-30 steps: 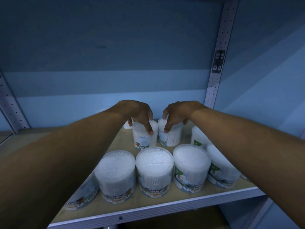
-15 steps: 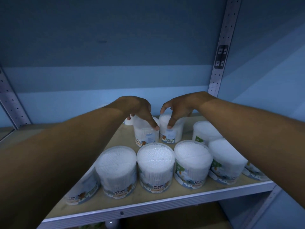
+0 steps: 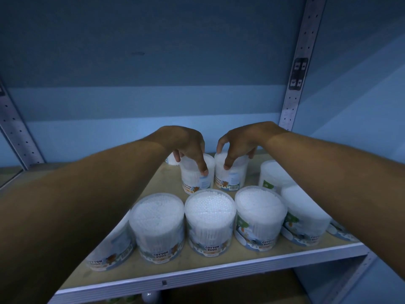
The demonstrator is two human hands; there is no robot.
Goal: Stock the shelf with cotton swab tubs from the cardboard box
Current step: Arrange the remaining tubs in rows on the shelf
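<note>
Several clear cotton swab tubs stand on the wooden shelf [image 3: 166, 270]. My left hand [image 3: 188, 145] grips the top of a tub in the back row [image 3: 192, 181], fingers curled over its lid. Right beside it, my right hand [image 3: 236, 143] grips the lid of a neighbouring tub [image 3: 232, 178]. The two held tubs stand upright and nearly touch. A front row of tubs, one of them [image 3: 210, 222] in the middle, lines the shelf's front edge. The cardboard box is out of view.
A perforated metal upright [image 3: 300, 69] rises at the back right, another [image 3: 15, 132] at the left. Blue back panel behind the shelf. More tubs [image 3: 274, 174] stand at the right. A lower shelf shows beneath the white front rail [image 3: 197, 279].
Both hands stay on the same two back-row tubs, which have turned a little so more of their labels faces me. The camera has tilted and shifted slightly.
</note>
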